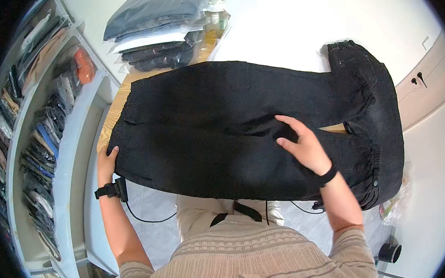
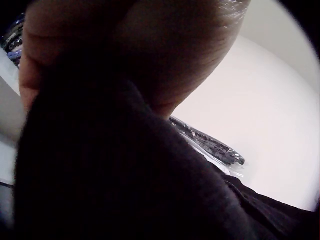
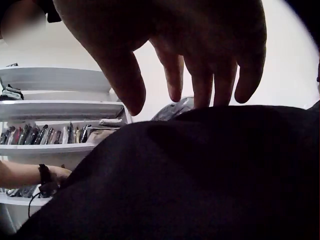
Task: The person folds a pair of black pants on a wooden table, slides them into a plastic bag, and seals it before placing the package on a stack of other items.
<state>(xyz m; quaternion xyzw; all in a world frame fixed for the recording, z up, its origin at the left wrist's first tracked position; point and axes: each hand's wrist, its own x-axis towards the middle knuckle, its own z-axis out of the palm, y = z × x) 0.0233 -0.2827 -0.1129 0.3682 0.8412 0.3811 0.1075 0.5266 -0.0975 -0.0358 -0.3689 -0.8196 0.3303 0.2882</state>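
Observation:
A pair of black trousers (image 1: 194, 106) lies spread sideways across the wooden table (image 1: 111, 118), hems at the left, waistband with a button (image 1: 375, 184) at the lower right. At the near left hem corner my left hand (image 1: 106, 163) grips the cloth, thumb on top; its other fingers are mostly hidden. In the left wrist view dark cloth hangs from that hand (image 2: 165, 60). Over the middle of the trousers, beside some creases, is my right hand (image 1: 307, 147) with fingers spread and holding nothing. The right wrist view has its fingertips (image 3: 245, 92) pointing down close over the cloth.
Bagged folded garments (image 1: 158, 21) are stacked at the table's back left, beside a jar (image 1: 216, 25). Shelves (image 1: 82, 113) packed with bagged clothes line the left side. A cable (image 1: 149, 220) runs from the left wrist strap. A white wall (image 1: 292, 25) stands behind.

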